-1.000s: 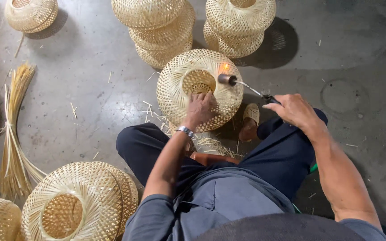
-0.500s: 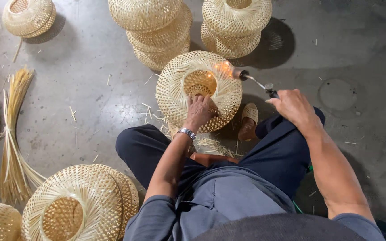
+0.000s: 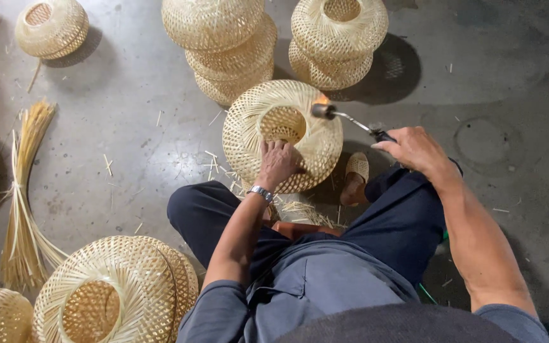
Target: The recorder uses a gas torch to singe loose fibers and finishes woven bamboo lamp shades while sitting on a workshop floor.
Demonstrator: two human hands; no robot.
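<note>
I see the left hand (image 3: 279, 162) clenched on the rim of the central opening of a round woven bamboo shade (image 3: 282, 134), fingers hooked over the edge. The shade sits tilted on the concrete floor (image 3: 128, 159) just ahead of the person's knees, roughly mid-floor in the head view.

The right hand (image 3: 416, 149) is closed around the dark handle of a small gas torch (image 3: 351, 121). Its thin metal stem runs left and up to a nozzle at the shade's upper right rim; I note a small orange flame (image 3: 321, 100) touching the weave there.

A wristwatch (image 3: 262, 192) with a metal band is on the left wrist. The person is seated, in dark trousers and a grey shirt, with one tan sandal (image 3: 355, 174) showing under the shade's right edge.

Surroundings: a stack of three woven shades (image 3: 227, 47) toward the far edge, a second stack (image 3: 338, 41) just right of it. A single shade (image 3: 52, 26) lies at the far left corner. A bundle of bamboo strips (image 3: 23, 203) lies along the left edge. A large woven shade (image 3: 115, 292) rests at the near left, beside the left knee. Loose slivers are scattered on the floor near the worked shade.

I see no packages, labels or signs.
</note>
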